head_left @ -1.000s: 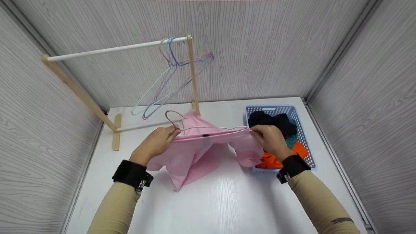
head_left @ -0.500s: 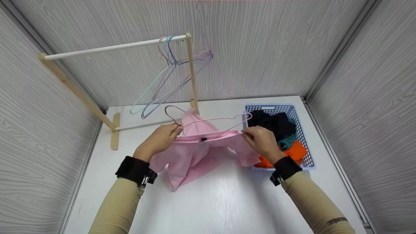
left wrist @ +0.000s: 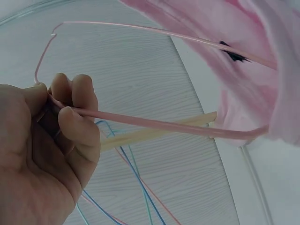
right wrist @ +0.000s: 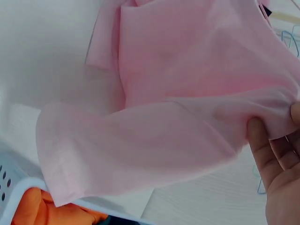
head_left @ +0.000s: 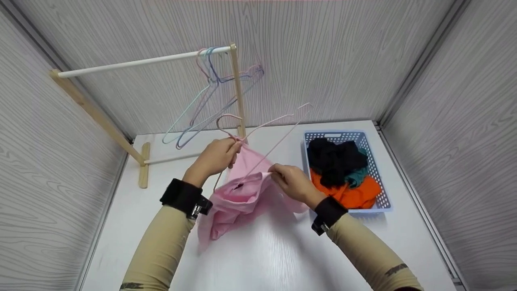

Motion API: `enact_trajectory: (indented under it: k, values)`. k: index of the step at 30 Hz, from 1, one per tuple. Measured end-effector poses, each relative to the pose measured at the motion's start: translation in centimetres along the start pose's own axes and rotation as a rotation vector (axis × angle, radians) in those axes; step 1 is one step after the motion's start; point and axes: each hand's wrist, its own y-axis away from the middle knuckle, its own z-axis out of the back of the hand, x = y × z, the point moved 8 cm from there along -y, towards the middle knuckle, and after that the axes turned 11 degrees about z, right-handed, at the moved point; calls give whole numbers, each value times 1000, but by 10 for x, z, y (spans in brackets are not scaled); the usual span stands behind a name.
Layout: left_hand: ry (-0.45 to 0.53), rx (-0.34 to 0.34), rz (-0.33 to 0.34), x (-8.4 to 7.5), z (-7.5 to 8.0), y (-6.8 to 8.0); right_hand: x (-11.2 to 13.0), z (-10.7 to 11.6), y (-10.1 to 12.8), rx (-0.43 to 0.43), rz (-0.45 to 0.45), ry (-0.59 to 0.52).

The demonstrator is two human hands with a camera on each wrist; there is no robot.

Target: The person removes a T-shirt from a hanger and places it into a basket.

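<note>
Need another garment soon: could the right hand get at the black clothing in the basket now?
Probably not yet: the right hand pinches the pink shirt. The basket beside it lies open, black clothing on top.

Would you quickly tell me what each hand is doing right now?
Left hand: closed, gripping the pink wire hanger near its hook.
Right hand: closed, pinching the neckline edge of the pink shirt.

Pink wire hanger tilted up w/ one arm prob. inside pink shirt neck, shirt drooping onto table.
</note>
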Motion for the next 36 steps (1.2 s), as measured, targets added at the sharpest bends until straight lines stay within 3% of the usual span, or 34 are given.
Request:
enact_trajectory:
  k: [9,18,30,34,36]
  values:
    - [57,-16,29,-12,0,-11,11,-26,1,126,-1,-99]
    - [99,-151,18,-26,14,-21,29,-63,4,335,2,-128]
    - [178,-144,96,-15,20,-31,31,-86,9,424,-60,-42]
    - [222,-162,114,-15,21,-33,29,-91,9,404,-102,27]
    - [235,-176,128,-14,21,-34,33,-95,7,388,-80,43]
